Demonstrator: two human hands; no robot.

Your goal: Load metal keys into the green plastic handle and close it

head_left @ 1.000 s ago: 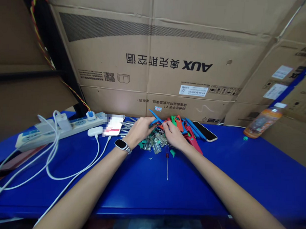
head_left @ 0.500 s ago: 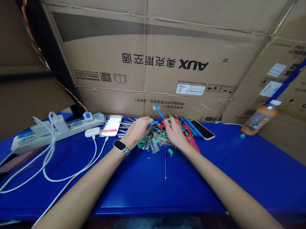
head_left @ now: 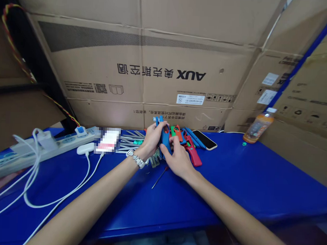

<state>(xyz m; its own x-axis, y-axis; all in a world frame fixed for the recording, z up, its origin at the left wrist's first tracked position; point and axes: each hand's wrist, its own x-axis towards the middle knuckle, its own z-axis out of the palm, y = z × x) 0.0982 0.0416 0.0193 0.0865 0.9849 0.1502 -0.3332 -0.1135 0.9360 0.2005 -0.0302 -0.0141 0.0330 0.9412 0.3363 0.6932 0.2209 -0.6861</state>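
My left hand [head_left: 152, 139], with a metal bracelet at its wrist, is closed round a blue plastic casing [head_left: 166, 139] shaped like a stick lighter's shell. It stands tilted above the pile, and a second blue strip [head_left: 157, 120] shows at its upper end. From the right, my right hand [head_left: 178, 157] grips the casing's lower end with thumb and fingers. Beneath the hands lie clear plastic pieces [head_left: 154, 160], partly covered. A thin screwdriver [head_left: 158, 179] rests on the table just in front of them.
Metal tubes [head_left: 129, 139] lie left of the hands. Red casings [head_left: 193, 153], orange casings [head_left: 179, 133] and blue strips [head_left: 195, 138] lie to the right, beside a phone [head_left: 205, 139]. Further off stand a drink bottle [head_left: 259, 126], a lit phone [head_left: 107, 141] and a power strip [head_left: 66, 141] with white cables.
The separate blue pieces in my two hands are now together in one grip. My hands have come closer to each other. The screwdriver now lies slanted, and the view has shifted to the right.
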